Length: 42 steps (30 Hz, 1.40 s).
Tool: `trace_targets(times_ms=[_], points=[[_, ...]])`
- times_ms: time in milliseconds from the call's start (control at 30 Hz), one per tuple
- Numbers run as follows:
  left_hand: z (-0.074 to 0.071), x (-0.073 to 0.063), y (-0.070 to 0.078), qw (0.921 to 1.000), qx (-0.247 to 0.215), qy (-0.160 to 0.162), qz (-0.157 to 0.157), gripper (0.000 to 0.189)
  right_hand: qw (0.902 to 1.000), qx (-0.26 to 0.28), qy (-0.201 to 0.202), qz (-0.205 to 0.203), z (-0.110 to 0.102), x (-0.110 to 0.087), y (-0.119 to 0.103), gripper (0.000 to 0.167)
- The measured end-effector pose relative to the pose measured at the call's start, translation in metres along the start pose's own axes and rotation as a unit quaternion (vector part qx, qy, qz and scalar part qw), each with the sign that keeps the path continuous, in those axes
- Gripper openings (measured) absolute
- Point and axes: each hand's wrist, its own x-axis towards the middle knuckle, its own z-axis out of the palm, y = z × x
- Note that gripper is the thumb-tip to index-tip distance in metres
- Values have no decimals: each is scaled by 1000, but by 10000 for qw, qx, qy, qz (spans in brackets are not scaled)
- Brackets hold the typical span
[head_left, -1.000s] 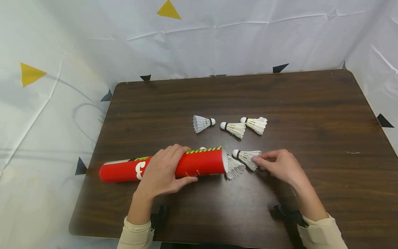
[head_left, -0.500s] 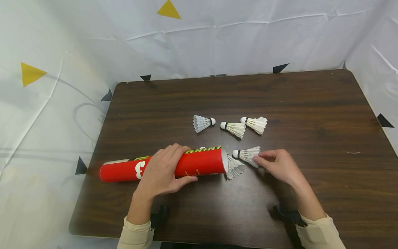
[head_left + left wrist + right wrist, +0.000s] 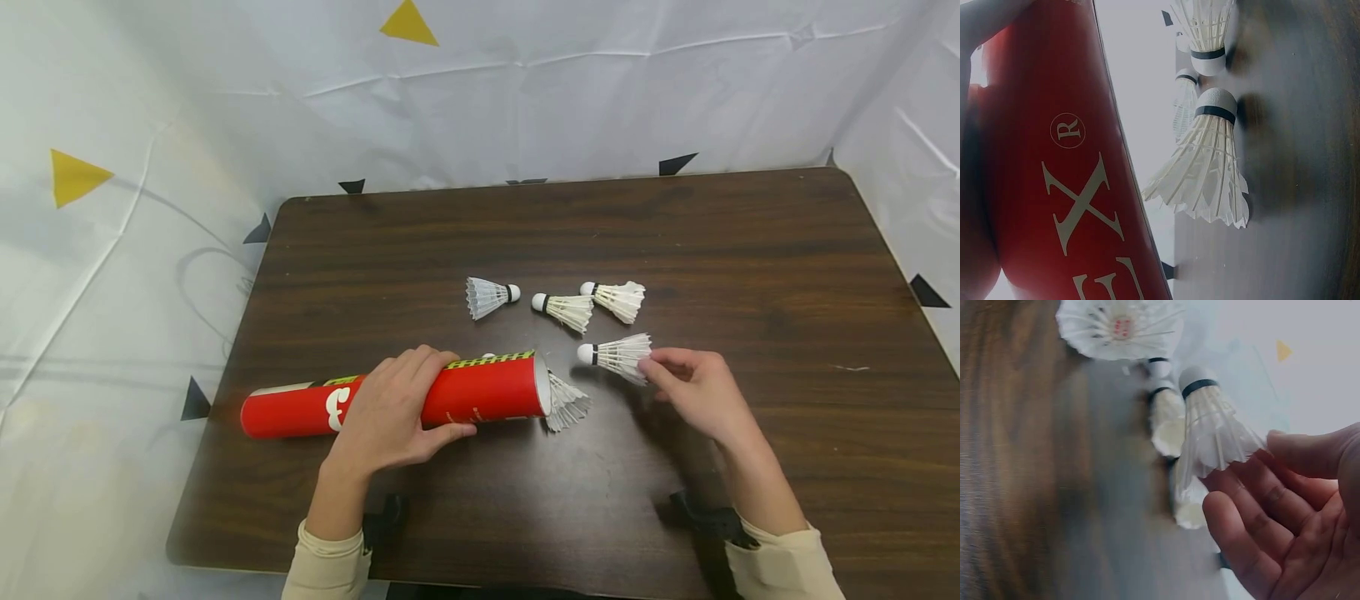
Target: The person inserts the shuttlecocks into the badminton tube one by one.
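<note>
where the table is about midway between far and near edges, the held shuttlecock looks to be off the surface, a bit right of centre. cork toward left edge, skirt toward right edge. right hand has it pinched at the skirt rim, thumb against fingers; lower fingers bent beside the skirt in the right wrist view.

left hand grasps the red tube from above, thumb on the near side, fingers curled over the far side. tube lies lengthwise, base toward left edge, mouth toward right edge, closer to near edge than far.

mouth shuttlecock: skirt sticks out past the tube mouth, cork hidden, can't tell how deep it sits. held one is just beyond it, apart.

shuttlecock behind the tube: far side, cork toward right edge, mostly masked in head view.

three more toward the far edge: mesh shuttlecock, cork toward right edge; middle shuttlecock and rightmost shuttlecock, corks toward left edge, close together, can't tell if touching.

outer stuff: cream sleeves, white sheet past the far edge with yellow triangles and black triangles.
</note>
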Motion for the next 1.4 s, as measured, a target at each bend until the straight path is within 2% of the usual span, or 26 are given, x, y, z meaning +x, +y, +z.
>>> trace_targets(times_ms=[200, 333, 533, 933, 1167, 1400], points=[[-1, 0, 0, 10000, -38, -11, -6, 77, 9983, 40, 386, -426, -12, -9, -14, 32], [-1, 0, 1, 10000, -37, -29, -11, 77, 9954, 145, 602, -725, -14, -15, -28, 25], [-1, 0, 1, 10000, -50, -29, -14, 76, 9896, 454, 612, -1217, -7, -25, -49, 13], [0, 0, 1, 10000, 59, 20, -19, 76, 9816, 611, -100, -1809, 29, -27, -66, 11], [0, -1, 2, 10000, 38, 3, -22, 75, 9744, 606, -770, -2024, 43, -22, -72, 16], [2, 0, 1, 10000, 72, -37, -23, 77, 9650, 574, -1563, -2028, 50, -13, -75, 20]])
